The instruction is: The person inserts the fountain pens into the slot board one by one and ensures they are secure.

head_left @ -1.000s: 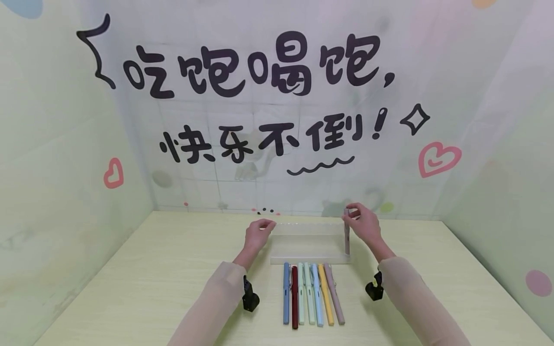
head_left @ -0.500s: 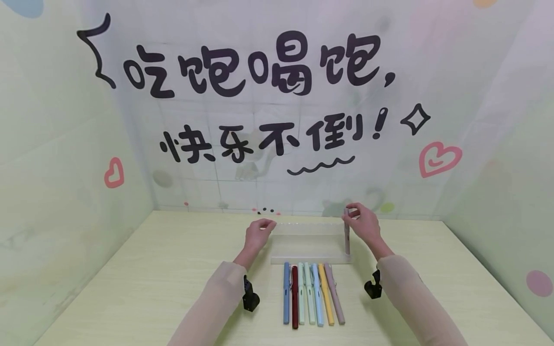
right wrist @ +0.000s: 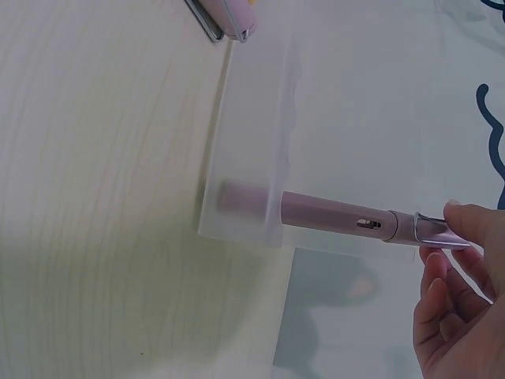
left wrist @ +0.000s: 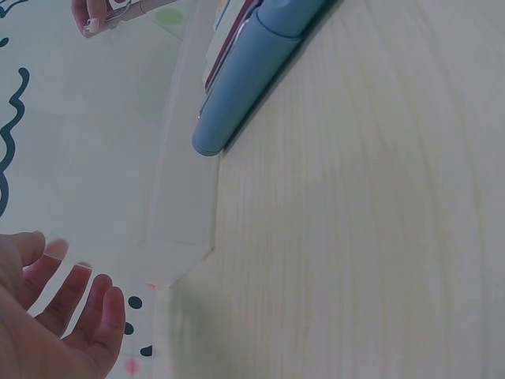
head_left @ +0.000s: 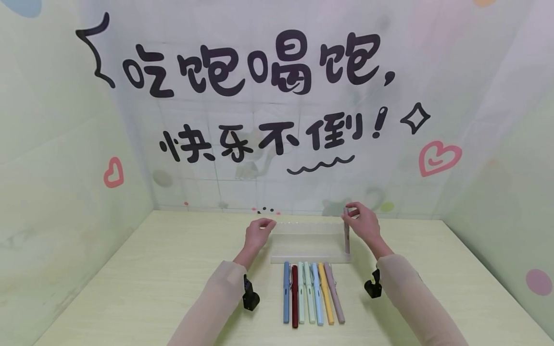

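A translucent pen stand (head_left: 309, 259) rises from the table before the back wall. My left hand (head_left: 258, 232) pinches its upper left corner between thumb and fingers; the panel (left wrist: 177, 197) is hard to make out in the left wrist view. With thumb and fingertips, my right hand (head_left: 364, 223) grips the clip end of a mauve fountain pen (right wrist: 331, 213). This pen stands upright at the stand's right end. Its lower tip sits inside the frosted bottom ledge (right wrist: 248, 158), showing blurred through it.
Several capped pens lie side by side before the stand: a blue pen (head_left: 286, 293), a dark red pen (head_left: 295, 298), pale green ones, a light blue pen (head_left: 318, 295), a yellow pen (head_left: 326, 295) and another mauve pen (head_left: 335, 294). Printed cloth walls (head_left: 277, 192) surround the table.
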Demonstrator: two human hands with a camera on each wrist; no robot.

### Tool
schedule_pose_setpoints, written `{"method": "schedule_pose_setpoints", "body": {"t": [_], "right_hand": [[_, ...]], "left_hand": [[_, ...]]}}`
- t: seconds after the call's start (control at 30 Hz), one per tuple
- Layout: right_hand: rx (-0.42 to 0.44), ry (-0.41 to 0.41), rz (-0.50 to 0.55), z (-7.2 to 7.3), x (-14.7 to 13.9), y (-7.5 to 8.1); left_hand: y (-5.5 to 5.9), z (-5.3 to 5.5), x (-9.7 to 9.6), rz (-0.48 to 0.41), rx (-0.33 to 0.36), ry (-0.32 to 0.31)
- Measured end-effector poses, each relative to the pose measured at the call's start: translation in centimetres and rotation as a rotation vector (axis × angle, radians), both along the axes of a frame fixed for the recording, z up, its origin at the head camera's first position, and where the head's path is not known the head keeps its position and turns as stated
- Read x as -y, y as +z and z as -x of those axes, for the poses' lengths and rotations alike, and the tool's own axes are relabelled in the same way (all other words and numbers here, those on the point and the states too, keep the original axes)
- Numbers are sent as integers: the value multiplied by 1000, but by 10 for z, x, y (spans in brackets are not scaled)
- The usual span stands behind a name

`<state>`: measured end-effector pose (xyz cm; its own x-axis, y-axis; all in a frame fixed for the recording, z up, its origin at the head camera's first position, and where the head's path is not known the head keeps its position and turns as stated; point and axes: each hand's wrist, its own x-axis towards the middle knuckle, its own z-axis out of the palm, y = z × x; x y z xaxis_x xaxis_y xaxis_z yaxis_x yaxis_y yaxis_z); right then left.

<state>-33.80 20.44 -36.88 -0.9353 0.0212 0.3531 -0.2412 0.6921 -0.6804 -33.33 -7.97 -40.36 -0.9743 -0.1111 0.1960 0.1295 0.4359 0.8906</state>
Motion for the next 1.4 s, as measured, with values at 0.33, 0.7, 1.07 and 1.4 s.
{"method": "schedule_pose_setpoints", "body": {"t": [0.33, 0.7, 1.07, 1.4], "right_hand": [[19, -8, -13, -3, -4, 4], [-57, -23, 3, -9, -18, 3], [-94, 44, -1, -32, -10, -2], [24, 253, -6, -55, 3, -17]], "left_hand": [[2, 0, 0, 6, -5, 0], [2, -1, 0, 13, 5, 9], [2, -1, 0, 1, 13, 8], [1, -1, 0, 11, 2, 8]]}}
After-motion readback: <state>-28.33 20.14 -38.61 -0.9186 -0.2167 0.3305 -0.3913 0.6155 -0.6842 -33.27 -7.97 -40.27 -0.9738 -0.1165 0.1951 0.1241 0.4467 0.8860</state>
